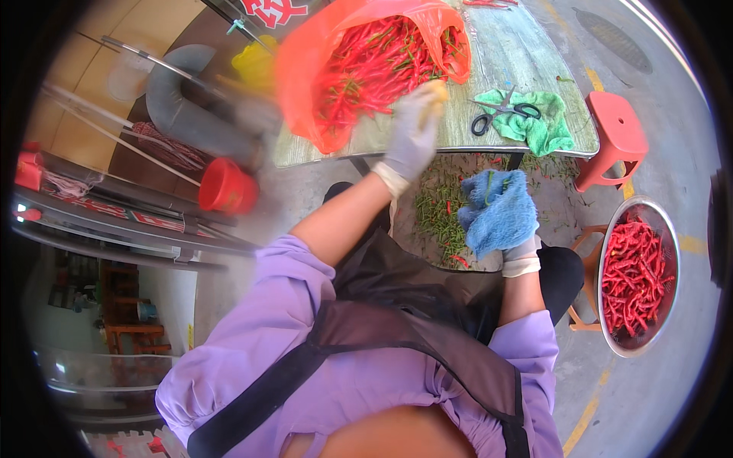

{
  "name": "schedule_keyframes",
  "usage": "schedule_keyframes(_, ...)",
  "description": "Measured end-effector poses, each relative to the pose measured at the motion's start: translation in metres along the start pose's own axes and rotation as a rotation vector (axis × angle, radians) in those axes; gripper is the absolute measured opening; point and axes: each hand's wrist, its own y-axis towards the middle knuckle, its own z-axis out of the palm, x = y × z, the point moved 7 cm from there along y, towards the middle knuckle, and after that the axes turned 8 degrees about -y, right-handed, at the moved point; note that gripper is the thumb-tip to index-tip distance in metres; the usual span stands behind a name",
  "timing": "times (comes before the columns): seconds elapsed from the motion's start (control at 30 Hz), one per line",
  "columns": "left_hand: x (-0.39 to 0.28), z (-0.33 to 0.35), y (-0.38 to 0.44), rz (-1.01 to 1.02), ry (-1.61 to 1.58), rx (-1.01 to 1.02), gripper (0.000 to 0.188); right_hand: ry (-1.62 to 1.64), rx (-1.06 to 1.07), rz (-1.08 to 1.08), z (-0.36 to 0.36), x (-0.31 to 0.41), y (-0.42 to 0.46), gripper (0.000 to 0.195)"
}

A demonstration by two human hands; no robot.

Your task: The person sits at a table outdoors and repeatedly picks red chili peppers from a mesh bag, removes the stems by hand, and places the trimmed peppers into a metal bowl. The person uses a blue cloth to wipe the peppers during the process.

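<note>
My left hand (412, 136), in a pale glove, is over the near table edge, close to the opening of a red plastic bag (299, 74). It is blurred, with yellow at the fingertips, and whether it grips anything is unclear. Long red chili peppers (366, 71) with green stems fill the bag and spill towards the hand. My right hand (520, 251), also gloved, holds a blue terry cloth (501, 214) beyond the front of the table, above my lap. A green stem (489, 188) lies on that cloth. The cloth hides most of my right fingers.
Black-handled scissors (504, 109) rest open on a green cloth (529, 123) on the table (515, 43). Green stems (438, 220) litter the floor. At right are a red plastic stool (618, 123) and a metal colander (638, 349) of chilies. A red bucket (229, 186) stands left.
</note>
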Motion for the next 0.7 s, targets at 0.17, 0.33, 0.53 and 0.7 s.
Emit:
schedule_keyframes(0.17, 0.096, -0.066, -0.009, -0.153, 0.495, 0.326, 0.032, -0.159, -0.103, -0.023, 0.004, -0.004, 0.0, 0.03)
schedule_keyframes(0.33, 0.116, -0.042, -0.006, -0.173, 0.789, 0.666, 0.026, -0.145, -0.085, -0.072, 0.008, 0.011, 0.005, 0.035)
schedule_keyframes(0.53, 0.11, -0.063, 0.014, -0.124, 0.468, 0.477, 0.013, -0.114, -0.067, -0.065, 0.041, 0.001, 0.005, 0.036)
schedule_keyframes(0.7, 0.075, -0.089, 0.033, -0.527, -0.183, 0.075, 0.014, -0.052, -0.102, 0.001, 0.043, -0.007, 0.001, 0.033)
